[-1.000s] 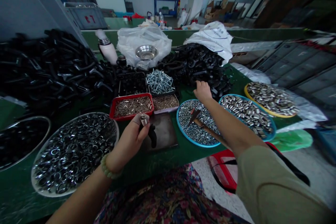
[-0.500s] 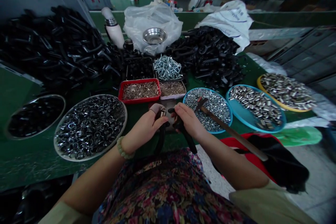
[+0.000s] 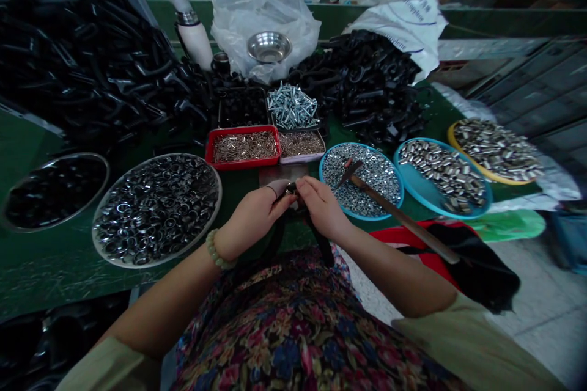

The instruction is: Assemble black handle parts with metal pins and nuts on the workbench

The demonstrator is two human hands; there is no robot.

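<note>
My left hand (image 3: 257, 215) is closed around a dark curved handle part (image 3: 275, 237) whose lower end hangs dimly below the fingers. A small shiny metal piece (image 3: 290, 190), seemingly a coil spring, shows at my left fingertips. My right hand (image 3: 322, 208) grips a second black handle part (image 3: 323, 248), which slants down toward the apron. Both sets of fingertips meet over the tops of the two parts, so the join is mostly hidden. Just to the right, a hammer (image 3: 403, 216) with a wooden handle lies across a blue tray (image 3: 402, 194) of small metal nuts.
A red tray (image 3: 210, 153) of thin pins and a pile of bolts (image 3: 292, 106) stand ahead. Black rings fill a round tray (image 3: 95, 243) at left. Black handle parts (image 3: 151, 73) are heaped behind. Metal sleeves lie in another blue tray (image 3: 415, 186) and a yellow tray (image 3: 495, 176).
My hands have come together, bringing the two black parts into contact or nearly so. The spring, plainly visible before, is now largely covered by fingers. The view has tilted slightly downward.
</note>
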